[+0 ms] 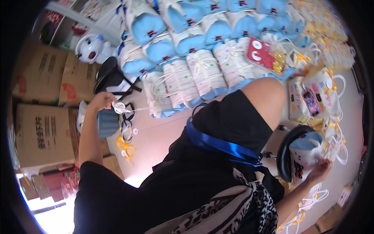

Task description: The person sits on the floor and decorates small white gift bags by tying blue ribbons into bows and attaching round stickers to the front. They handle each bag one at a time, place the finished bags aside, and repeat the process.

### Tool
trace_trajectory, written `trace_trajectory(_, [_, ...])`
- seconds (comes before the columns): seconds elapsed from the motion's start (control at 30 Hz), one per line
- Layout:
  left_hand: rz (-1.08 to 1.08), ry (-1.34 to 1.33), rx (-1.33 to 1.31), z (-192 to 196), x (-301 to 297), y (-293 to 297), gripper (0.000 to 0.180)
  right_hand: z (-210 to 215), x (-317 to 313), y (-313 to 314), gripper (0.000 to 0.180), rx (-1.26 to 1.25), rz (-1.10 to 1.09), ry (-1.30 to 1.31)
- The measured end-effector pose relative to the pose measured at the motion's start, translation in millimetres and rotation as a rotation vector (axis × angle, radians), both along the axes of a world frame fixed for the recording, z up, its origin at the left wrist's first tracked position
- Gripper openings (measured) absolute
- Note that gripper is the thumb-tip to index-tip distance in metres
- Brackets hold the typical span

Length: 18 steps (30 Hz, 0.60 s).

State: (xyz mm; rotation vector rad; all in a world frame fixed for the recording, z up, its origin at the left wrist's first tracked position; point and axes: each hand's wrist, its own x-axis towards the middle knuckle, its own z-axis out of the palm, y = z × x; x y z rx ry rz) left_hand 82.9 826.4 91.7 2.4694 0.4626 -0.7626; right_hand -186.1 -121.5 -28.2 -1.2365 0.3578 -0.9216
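Observation:
Out at the left, my left hand point(102, 100) pinches a small white round tag point(120, 107) with a printed face and a pale ribbon trailing to the right. My right hand point(321, 170), at the lower right, has its fingers closed on the edge of a white bag point(306, 156) with a light-blue inside and a dark printed figure. That bag rests against a round black seat point(287, 154). A long blue satin ribbon point(218, 145) lies across my lap.
Rows of blue-and-white bags point(191, 43) cover the floor ahead. Finished-looking gift bags point(311, 93) with white handles and yellow bows stand at the right. Cardboard boxes point(43, 132), a grey bin point(107, 123), a white dog figure point(93, 48) and loose yellow ribbon point(125, 148) are at the left.

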Motion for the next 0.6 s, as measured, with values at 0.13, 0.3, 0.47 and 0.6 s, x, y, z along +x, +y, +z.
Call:
trace_trajectory(0.13, [0.343, -0.159, 0.18, -51.0, -85.9, 95.6, 0.023, 9.4, -4.2, -7.5, 0.023, -0.012, 0.003, 0.033])
trace_trajectory(0.3, [0.319, 0.011, 0.742, -127.4, -164.3, 200.5, 0.023, 19.0, -8.0, -0.8, 0.021, -0.017, -0.029, 0.033])
trace_trajectory(0.47, [0.446, 0.005, 0.658, -150.4, -135.5, 160.3, 0.019, 22.6, -1.8, 28.3, 0.014, -0.037, -0.19, 0.037])
trace_trajectory(0.6, [0.182, -0.06, 0.391, -147.3, -26.0, 48.9, 0.023, 19.3, -0.9, 39.0, 0.014, -0.039, -0.249, 0.07])
